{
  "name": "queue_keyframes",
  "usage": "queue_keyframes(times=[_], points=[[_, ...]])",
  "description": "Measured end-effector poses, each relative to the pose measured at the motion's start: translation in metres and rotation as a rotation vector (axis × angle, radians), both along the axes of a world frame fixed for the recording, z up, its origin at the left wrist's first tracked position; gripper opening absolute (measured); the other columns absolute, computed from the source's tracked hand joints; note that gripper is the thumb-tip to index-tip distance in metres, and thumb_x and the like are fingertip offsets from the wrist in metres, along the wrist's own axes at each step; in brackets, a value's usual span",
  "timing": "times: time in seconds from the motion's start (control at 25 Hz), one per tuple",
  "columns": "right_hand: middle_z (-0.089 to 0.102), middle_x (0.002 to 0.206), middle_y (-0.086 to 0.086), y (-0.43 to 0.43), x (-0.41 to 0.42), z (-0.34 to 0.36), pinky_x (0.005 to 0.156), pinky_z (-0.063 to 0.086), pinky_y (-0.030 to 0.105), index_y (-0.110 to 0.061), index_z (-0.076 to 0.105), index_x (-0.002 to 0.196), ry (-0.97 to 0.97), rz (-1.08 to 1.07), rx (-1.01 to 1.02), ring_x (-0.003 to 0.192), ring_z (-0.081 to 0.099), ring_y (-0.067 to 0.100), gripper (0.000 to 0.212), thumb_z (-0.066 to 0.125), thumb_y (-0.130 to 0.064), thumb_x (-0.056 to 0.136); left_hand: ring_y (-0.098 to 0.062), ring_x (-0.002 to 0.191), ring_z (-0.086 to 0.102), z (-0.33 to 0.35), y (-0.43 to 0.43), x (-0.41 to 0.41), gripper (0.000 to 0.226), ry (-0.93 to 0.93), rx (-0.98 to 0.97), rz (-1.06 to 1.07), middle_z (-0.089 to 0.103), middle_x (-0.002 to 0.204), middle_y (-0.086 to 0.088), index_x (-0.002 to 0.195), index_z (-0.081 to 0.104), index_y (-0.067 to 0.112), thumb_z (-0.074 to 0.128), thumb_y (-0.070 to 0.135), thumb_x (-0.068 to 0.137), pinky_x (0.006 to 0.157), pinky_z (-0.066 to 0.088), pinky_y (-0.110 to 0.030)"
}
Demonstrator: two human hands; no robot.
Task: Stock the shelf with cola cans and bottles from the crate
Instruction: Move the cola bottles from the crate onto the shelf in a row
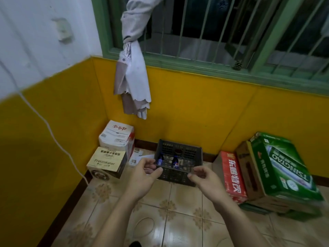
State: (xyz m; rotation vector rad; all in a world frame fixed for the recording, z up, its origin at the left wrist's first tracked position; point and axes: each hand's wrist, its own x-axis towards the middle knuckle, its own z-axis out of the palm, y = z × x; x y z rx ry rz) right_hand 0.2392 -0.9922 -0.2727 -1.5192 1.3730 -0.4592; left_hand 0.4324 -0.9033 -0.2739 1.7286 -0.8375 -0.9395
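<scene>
Over in the corner a white cardboard carton with red lettering [116, 136] sits against the yellow-painted lower wall [187, 107]; just in front of it a tan cardboard carton printed "Franziskaner" [106, 162] lies tilted; loose white papers [137, 156] lie on the floor beside them. A thin white cable [48, 125] trails down the left wall to the skirting. Above, a green-painted window frame [178, 63] holds pale metal bars [183, 27]; a knotted grey-white cloth curtain [133, 72] hangs from it; a small brown pine cone [237, 65] rests on the sill. To the right a red carton with white characters [233, 175] stands on edge against a brown cardboard box [247, 168]; a green Tsingtao carton [283, 163] lies on top; beige patterned floor tiles [178, 211] shine.
</scene>
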Motion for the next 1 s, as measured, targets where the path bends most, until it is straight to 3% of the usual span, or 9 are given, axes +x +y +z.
queue_keyframes(times=[0.2,0.6,1.0], points=[[0.063,0.109,0.004,-0.032,0.067,-0.021,0.093,0.051,0.044,-0.016,0.059,0.112,-0.016,-0.074,0.122,0.103,0.062,0.023,0.026,0.069,-0.025,0.089,-0.012,0.083,0.057,-0.021,-0.025,0.064,0.03,0.099,0.043,0.018,0.058,0.1,-0.004,0.117,0.054,0.014,0.067,0.015,0.09,0.061,0.046,-0.015],[0.063,0.107,0.006,-0.108,0.069,-0.067,0.086,0.054,0.039,-0.011,0.06,0.115,-0.084,-0.274,0.326,0.1,0.064,0.022,0.029,0.068,-0.023,0.09,-0.02,0.094,0.059,-0.063,-0.129,0.092,0.031,0.128,0.218,-0.03,0.059,0.098,0.001,0.119,0.056,0.016,0.067,0.02,0.09,0.088,0.05,-0.04],[0.065,0.105,0.006,-0.326,0.072,-0.174,0.095,0.052,0.047,-0.018,0.059,0.109,-0.027,-0.31,0.57,0.099,0.063,0.024,0.025,0.068,-0.03,0.088,-0.016,0.091,0.061,-0.127,-0.344,0.071,0.02,0.09,0.499,0.043,0.061,0.096,0.005,0.108,0.058,0.022,0.066,0.022,0.09,0.088,0.054,-0.044]])
